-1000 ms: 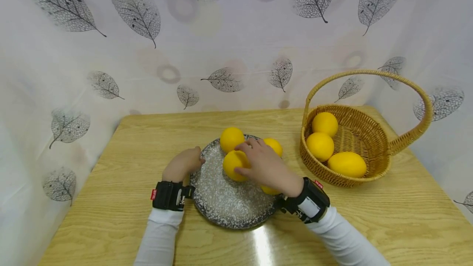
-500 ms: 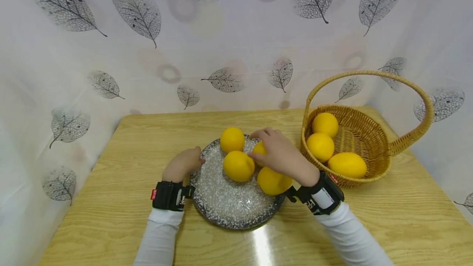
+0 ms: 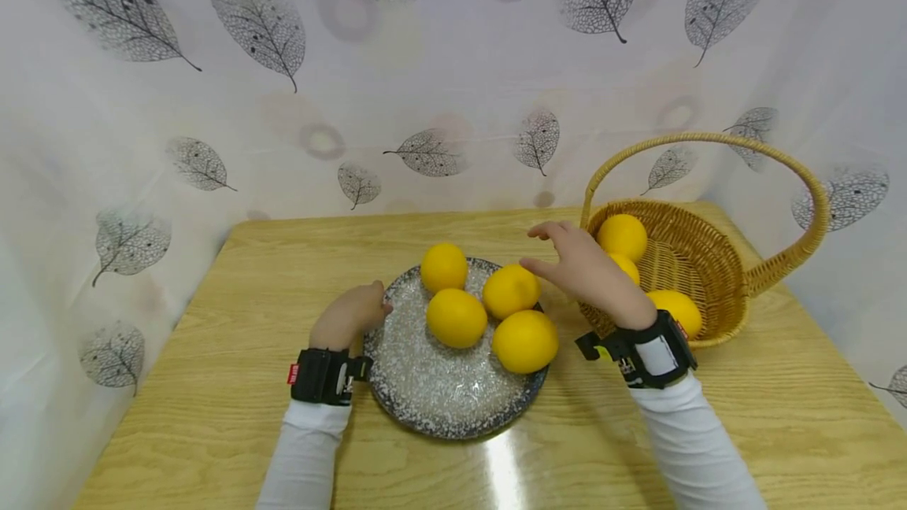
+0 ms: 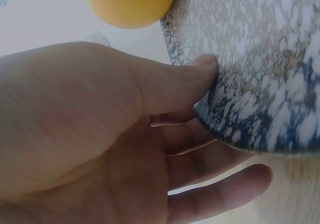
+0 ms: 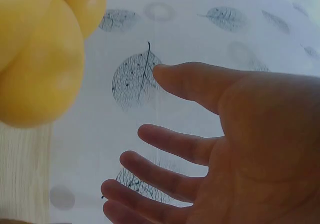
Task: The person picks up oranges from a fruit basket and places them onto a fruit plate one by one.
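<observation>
A round speckled grey plate (image 3: 439, 396) with a dark rim lies on the table and bears several yellow lemons (image 3: 457, 319). At its left edge my left hand (image 3: 349, 316) grips the rim. The left wrist view shows the thumb (image 4: 192, 78) on top of the plate and fingers beneath its edge. My right hand (image 3: 591, 274) is in the air between the plate and the wicker basket (image 3: 733, 290), its fingers spread and holding nothing. Beyond its thumb, the nearest lemon (image 3: 510, 291) sits at the plate's right side. The right hand partly covers the basket's near left side.
Inside the basket three lemons (image 3: 623, 237) show, some partly hidden by my right hand. The basket's tall arched handle (image 3: 708, 138) rises over it. A leaf-patterned cloth (image 3: 439, 85) hangs behind the wooden table (image 3: 212, 384).
My right hand has let go of the middle lemon on the plate and moved right toward the basket, uncovering the lemons at the plate's right. The left hand stays on the rim.
</observation>
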`<state>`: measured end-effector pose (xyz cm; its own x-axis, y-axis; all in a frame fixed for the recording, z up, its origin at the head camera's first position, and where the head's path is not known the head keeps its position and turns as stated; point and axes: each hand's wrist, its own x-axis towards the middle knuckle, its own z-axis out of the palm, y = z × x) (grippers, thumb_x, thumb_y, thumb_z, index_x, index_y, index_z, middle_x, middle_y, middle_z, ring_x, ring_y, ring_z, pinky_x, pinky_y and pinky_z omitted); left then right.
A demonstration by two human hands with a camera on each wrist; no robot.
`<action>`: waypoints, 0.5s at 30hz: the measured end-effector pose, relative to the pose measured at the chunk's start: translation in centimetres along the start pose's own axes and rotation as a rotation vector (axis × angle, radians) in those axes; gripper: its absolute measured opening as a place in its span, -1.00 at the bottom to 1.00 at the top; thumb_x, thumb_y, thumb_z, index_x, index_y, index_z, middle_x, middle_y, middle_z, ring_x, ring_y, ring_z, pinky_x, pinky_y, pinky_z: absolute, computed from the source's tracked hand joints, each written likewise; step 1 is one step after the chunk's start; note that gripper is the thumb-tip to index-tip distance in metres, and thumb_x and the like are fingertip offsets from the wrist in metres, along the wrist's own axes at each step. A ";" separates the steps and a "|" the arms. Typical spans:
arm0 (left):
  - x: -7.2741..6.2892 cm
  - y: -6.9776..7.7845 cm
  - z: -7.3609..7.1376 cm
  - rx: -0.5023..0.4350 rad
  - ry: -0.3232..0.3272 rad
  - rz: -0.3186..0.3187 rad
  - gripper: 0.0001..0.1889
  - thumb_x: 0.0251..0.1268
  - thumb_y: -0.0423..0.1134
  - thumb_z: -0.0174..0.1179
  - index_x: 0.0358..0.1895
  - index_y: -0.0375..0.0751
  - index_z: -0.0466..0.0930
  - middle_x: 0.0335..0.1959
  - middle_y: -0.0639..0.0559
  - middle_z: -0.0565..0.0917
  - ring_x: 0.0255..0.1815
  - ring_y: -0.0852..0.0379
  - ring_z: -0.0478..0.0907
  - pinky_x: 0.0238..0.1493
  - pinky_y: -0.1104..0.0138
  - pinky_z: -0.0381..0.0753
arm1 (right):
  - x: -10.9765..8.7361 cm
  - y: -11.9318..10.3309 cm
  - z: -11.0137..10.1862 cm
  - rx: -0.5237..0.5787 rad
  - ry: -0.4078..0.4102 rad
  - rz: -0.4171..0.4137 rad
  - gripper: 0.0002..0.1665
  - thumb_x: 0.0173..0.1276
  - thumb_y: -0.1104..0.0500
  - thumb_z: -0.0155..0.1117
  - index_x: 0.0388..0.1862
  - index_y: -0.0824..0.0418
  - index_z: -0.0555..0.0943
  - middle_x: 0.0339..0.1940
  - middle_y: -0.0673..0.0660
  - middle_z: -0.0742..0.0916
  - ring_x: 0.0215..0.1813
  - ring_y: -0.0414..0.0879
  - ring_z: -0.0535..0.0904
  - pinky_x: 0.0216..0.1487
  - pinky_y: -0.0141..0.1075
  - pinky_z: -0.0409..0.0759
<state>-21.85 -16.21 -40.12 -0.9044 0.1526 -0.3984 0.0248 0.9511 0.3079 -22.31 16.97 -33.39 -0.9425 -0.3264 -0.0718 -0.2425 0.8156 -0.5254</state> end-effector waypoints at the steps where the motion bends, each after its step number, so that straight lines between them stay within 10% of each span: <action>1: 0.0 0.0 0.0 0.000 0.000 0.000 -0.54 0.59 -0.22 0.04 0.33 -0.53 0.41 0.17 -0.38 0.64 0.01 -0.09 0.63 0.17 -0.01 0.62 | 0.0 0.2 -0.2 0.007 -0.001 0.008 -0.32 0.55 -0.09 0.16 0.49 0.24 0.37 0.46 0.38 0.46 0.44 0.33 0.37 0.38 0.22 0.41; 15: 0.0 0.0 0.0 -0.009 0.000 0.003 -0.56 0.58 -0.21 0.04 0.29 -0.52 0.43 0.14 -0.37 0.65 -0.05 -0.06 0.61 0.13 0.01 0.63 | -0.1 2.6 -1.9 0.013 -0.036 0.094 -0.23 0.58 -0.13 0.10 0.51 0.35 0.29 0.41 0.51 0.40 0.36 0.39 0.39 0.30 0.24 0.44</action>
<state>-21.83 -16.21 -40.08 -0.9044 0.1554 -0.3974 0.0236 0.9481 0.3171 -23.28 20.07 -33.17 -0.9520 -0.2660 -0.1514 -0.1501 0.8371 -0.5261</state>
